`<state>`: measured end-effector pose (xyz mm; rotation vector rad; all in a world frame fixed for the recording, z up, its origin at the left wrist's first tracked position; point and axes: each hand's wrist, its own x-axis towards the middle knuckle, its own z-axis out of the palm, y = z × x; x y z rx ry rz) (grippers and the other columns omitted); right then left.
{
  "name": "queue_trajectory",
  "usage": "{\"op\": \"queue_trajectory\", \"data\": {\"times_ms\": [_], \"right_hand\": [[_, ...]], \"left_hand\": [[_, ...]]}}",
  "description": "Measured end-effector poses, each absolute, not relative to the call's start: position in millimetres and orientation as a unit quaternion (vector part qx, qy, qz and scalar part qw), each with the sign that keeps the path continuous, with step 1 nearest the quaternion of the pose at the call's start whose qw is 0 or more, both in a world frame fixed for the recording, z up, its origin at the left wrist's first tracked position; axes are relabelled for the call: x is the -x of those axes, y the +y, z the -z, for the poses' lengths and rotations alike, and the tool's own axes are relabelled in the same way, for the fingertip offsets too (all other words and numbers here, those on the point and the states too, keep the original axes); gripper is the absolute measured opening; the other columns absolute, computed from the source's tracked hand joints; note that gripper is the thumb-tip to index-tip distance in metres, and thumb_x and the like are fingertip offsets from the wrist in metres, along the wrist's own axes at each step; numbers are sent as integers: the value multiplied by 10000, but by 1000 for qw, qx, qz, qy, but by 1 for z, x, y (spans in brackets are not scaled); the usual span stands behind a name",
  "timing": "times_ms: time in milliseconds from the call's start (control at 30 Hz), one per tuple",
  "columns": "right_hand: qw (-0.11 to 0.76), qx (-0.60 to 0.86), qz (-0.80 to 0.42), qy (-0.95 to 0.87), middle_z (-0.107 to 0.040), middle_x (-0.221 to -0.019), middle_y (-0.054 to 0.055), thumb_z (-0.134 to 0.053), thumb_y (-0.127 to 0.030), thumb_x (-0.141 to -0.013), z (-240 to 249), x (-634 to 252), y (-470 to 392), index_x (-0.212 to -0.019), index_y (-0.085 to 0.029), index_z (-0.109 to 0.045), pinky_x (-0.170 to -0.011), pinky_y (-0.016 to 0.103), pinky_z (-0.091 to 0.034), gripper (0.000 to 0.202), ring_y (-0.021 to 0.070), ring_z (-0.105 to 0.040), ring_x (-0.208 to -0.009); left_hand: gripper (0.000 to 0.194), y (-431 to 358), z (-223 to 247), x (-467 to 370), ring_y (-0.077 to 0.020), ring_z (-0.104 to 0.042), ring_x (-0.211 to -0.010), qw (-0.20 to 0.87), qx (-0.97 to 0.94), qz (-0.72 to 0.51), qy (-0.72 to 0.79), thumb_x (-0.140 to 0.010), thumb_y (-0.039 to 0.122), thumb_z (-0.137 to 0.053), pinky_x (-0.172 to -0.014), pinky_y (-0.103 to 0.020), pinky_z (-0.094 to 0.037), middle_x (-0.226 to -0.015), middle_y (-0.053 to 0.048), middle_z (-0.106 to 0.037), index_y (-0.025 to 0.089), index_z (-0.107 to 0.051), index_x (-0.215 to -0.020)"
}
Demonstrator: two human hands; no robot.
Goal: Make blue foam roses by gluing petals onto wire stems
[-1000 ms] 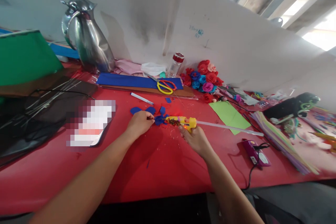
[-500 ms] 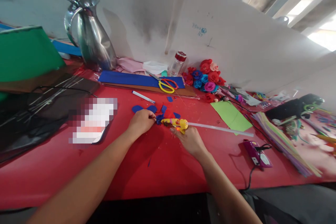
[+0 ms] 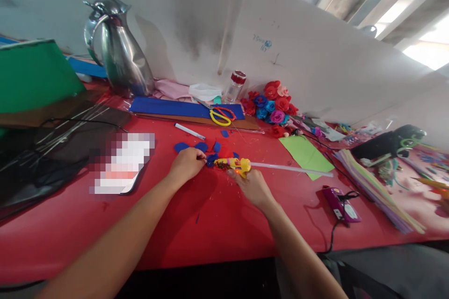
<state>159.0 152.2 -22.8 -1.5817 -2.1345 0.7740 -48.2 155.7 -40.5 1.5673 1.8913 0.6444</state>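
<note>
Glue gun (image 3: 233, 164), yellow and seemingly of plastic, is held in the right hand (image 3: 250, 184), whose fingers are wrapped around its grip. A long, translucent glue stick (image 3: 291, 168) comes out from its back, and a small orange light glows near the trigger side. The left hand (image 3: 188, 163) is nearly closed, with thumb and index finger pinching a small blue flower piece (image 3: 211, 160); the nozzle end of the gun is close to this piece, but whether they touch I cannot tell.

Blue petals (image 3: 181, 147), flat and rounded, lie just beyond the left hand, and a red piece (image 3: 225, 152) lies behind the gun.

On the wall (image 3: 196, 18) there is blue-green handwriting; the upper line is not clear, the lower one looks like "167". The purple device (image 3: 341, 204) carries a white label, too small to read. The phone (image 3: 122, 163) has its screen blurred.

The table cover (image 3: 224, 224) is red, smooth and slightly shiny. Behind are a polished metal jug (image 3: 124, 53), scissors (image 3: 220, 116) with yellow and red handles, a clear jar (image 3: 234, 88) with red lid, and a bunch of rose-shaped flowers (image 3: 275, 103) with layered petals.
</note>
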Motion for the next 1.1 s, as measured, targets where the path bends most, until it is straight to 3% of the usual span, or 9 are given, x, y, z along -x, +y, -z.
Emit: {"op": "queue_trajectory", "data": {"times_ms": [233, 367, 467, 567, 633, 700, 800, 900, 1100], "right_hand": [[190, 564, -329, -733, -456, -445, -32, -565, -540, -782, 21, -176, 160, -556, -210, -511, -417, 214, -288, 404, 110, -438, -418], [183, 636, -415, -624, -496, -426, -15, -494, -607, -816, 22, -203, 191, -621, -178, -548, -402, 213, -328, 475, 111, -459, -379], [147, 701, -293, -633, -609, -527, 52, -541, -560, -820, 21, -220, 213, -660, -163, -573, -473, 238, -397, 429, 160, -587, -495], [92, 746, -107, -651, -687, -736, 165, -546, -546, -825, 13, -228, 217, -679, -156, -631, -636, 351, -463, 426, 288, -665, -772], [108, 755, -15, -646, -686, -886, 226, -562, -503, -828, 6, -223, 210, -717, -148, -670, -722, 442, -459, 387, 365, -635, -924], [180, 719, 19, -671, -685, -947, 214, -533, -407, -861, -2, -205, 201, -789, -157, -698, -784, 455, -455, 308, 347, -624, -967], [323, 539, -191, -754, -715, -910, 108, -545, -282, -831, -4, -159, 191, -821, -189, -709, -811, 364, -477, 189, 232, -655, -863], [388, 394, -458, -696, -723, -797, 49, -583, -357, -793, 5, -112, 186, -814, -190, -710, -732, 313, -505, 210, 189, -655, -750], [488, 334, -602, -537, -724, -743, 29, -707, -356, -689, 25, -92, 178, -769, -184, -727, -674, 276, -522, 190, 150, -630, -660]], "left_hand": [[142, 154, 39, 49, -202, -632, -704, 315, -575, -274, 704, -727, 195, -587, -613, -275, -394, -646, -38, -698, 214, -703, -647], [86, 153, 32, 50, -157, -577, -609, 375, -478, -422, 673, -694, 239, -619, -613, -268, -396, -594, -3, -638, 191, -690, -688], [164, 150, 22, 50, -115, -511, -563, 449, -380, -551, 592, -655, 324, -656, -582, -248, -378, -588, 30, -581, 180, -663, -733], [222, 147, 14, 50, -83, -435, -513, 502, -339, -604, 518, -595, 357, -706, -518, -226, -319, -538, 51, -515, 176, -614, -687], [231, 146, 10, 49, -69, -409, -498, 523, -318, -622, 488, -564, 326, -731, -490, -218, -282, -534, 55, -509, 177, -599, -681], [231, 144, 7, 48, -64, -420, -510, 540, -303, -630, 469, -545, 288, -747, -489, -214, -285, -559, 53, -520, 178, -595, -680], [220, 141, 5, 45, -59, -429, -525, 559, -294, -628, 455, -548, 271, -756, -499, -208, -305, -585, 53, -522, 179, -596, -667], [217, 139, 4, 41, -56, -403, -514, 572, -302, -610, 457, -552, 284, -765, -490, -205, -293, -571, 53, -517, 176, -611, -660], [222, 137, 6, 32, -68, -424, -530, 551, -305, -616, 474, -538, 298, -791, -515, -208, -317, -604, 35, -579, 175, -671, -680]]}}
